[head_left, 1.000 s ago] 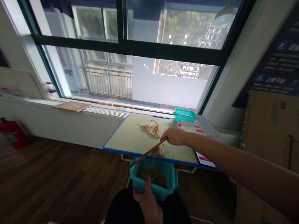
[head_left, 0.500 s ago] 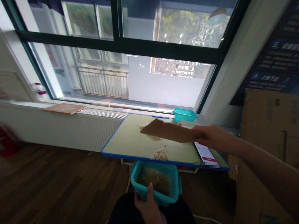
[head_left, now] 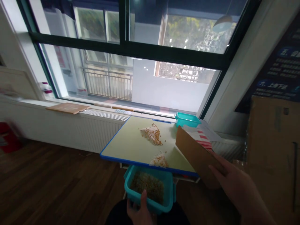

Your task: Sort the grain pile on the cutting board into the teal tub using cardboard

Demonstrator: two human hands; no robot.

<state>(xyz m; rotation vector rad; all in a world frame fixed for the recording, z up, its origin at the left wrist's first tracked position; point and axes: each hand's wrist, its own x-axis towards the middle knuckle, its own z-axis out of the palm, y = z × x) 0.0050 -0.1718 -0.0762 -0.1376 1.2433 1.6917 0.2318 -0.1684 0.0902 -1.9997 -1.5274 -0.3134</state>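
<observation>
My left hand grips the near wall of a teal plastic basket, its thumb over the rim. Grain covers the basket's bottom, just below the table's front edge. In my right hand is a flat piece of cardboard, tilted on edge above the table's right part. A pile of white and orange-brown grains lies mid-table. Nearer me, a smaller grain pile reaches the front edge above the basket. The phone at the table's right is now hidden behind the cardboard.
The pale table has a blue rim and stands against a radiator below the window. Another teal basket sits at its back right, near a red-and-white packet. A large cardboard box rises on the right.
My right hand has swung the cardboard right and toward me, away from above the grain, uncovering the larger pile. The held basket has shifted slightly left in view.
</observation>
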